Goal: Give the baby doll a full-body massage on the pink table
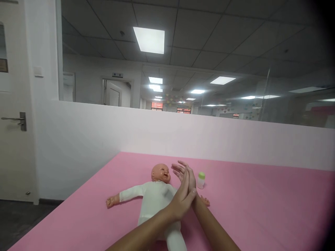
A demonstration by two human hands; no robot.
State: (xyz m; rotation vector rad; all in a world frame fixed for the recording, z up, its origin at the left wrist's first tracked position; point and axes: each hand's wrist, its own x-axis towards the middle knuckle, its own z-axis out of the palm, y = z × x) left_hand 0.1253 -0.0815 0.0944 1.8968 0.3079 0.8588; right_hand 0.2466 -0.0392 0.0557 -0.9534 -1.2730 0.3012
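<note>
A baby doll (154, 200) in white clothing lies on its back on the pink surface, its head turned toward the right. Over the doll's left side, my left hand (184, 197) lies with straight fingers against my right hand (192, 179), its thumb across the right wrist. The fingers of my right hand are stretched and spread toward the doll's face. No object shows in either hand, though the space between the palms is hidden. Just right of my hands stands a small bottle (201, 183) with a green cap. My forearms hide part of the doll's body and left arm.
The pink padded surface (248, 209) meets a low white wall (209, 139) with a glass pane above it. At the left is a door (15, 150) with a metal handle, beside dark floor (18, 219).
</note>
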